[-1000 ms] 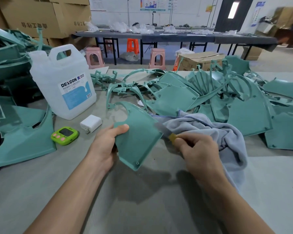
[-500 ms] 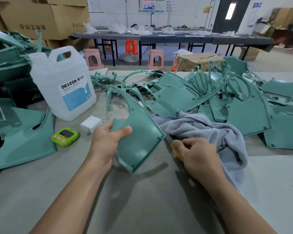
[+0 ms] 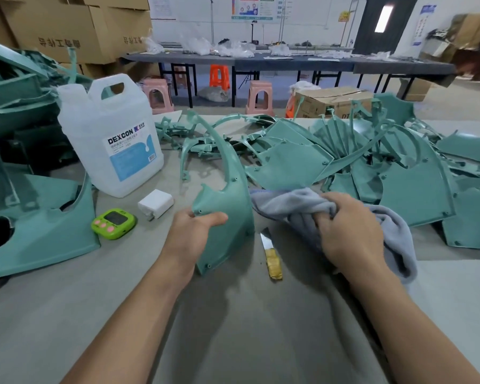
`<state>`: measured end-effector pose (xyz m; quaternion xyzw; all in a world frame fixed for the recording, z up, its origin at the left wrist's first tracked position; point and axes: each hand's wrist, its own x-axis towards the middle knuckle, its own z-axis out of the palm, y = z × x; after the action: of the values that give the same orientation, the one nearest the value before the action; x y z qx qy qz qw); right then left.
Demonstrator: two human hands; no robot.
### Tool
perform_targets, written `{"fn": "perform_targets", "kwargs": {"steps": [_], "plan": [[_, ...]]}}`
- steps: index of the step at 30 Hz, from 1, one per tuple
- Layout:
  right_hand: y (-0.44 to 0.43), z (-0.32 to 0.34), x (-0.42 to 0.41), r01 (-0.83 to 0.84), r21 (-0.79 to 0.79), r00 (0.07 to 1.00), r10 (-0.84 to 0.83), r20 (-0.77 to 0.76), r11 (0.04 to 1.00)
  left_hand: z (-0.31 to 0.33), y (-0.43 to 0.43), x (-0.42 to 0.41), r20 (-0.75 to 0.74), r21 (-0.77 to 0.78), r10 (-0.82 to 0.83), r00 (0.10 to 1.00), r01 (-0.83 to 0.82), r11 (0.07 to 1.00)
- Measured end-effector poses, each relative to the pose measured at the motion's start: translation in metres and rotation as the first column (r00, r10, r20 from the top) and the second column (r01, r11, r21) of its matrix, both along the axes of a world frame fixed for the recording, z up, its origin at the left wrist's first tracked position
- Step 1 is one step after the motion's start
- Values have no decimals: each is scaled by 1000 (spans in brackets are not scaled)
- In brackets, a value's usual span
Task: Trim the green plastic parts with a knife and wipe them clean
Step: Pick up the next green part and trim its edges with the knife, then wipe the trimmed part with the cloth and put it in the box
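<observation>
Open stretch of table (image 3: 53,314) along the near edge, knife (image 3: 270,253) lying at centre, jug (image 3: 108,139) at left, heaped green parts (image 3: 416,189) barring the far side.

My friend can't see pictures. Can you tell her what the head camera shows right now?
A person's left hand holds a green plastic part upright while the right hand grips a grey cloth. A knife lies on the table between them, and more green parts are piled behind.

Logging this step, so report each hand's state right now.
Left hand: closed, holding the green plastic part.
Right hand: closed, fingers curled into the grey cloth; the knife lies unheld on the table.
</observation>
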<state>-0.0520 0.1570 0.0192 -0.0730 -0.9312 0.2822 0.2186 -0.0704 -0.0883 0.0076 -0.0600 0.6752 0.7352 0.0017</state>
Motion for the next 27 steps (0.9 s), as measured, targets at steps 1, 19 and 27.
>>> {"fn": "perform_targets", "kwargs": {"steps": [1, 19, 27], "plan": [[-5, 5, 5, -6, -30, 993, 3, -115, 1000, 0, 2, 0, 22, 25, -7, 1000, 6, 1000], [-108, 0, 62, -523, 141, 847, 531, -22, 840, 1, 23, 7, 75, 299, 190, 979, -204, 932], [-96, 31, 5, -275, 12, 946, 273, -176, 961, 6, 35, 14, 101, 258, 171, 980, -192, 947]]}}
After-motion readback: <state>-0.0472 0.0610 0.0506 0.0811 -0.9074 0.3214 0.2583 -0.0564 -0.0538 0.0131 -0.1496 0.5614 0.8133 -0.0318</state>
